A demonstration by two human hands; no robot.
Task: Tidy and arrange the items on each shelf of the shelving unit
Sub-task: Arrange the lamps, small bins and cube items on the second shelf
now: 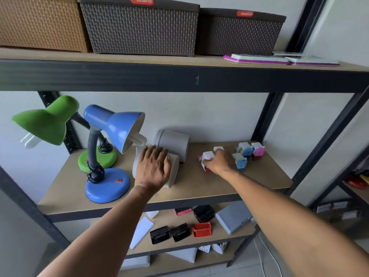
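Head view, white container point(173, 170) under left hand point(152, 166) (lying sideways)

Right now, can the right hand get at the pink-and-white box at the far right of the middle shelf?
Probably yes. The right hand grips a small pink-and-white item just left of the cluster, and the pink-and-white box stands uncovered behind the blue-and-white boxes. It would have to reach over those and free its fingers first.

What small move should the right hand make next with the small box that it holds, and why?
Probably the right hand should carry the small pink-and-white box that it pinches over to the group of similar small boxes at the right of the middle shelf, because it lies apart from them.
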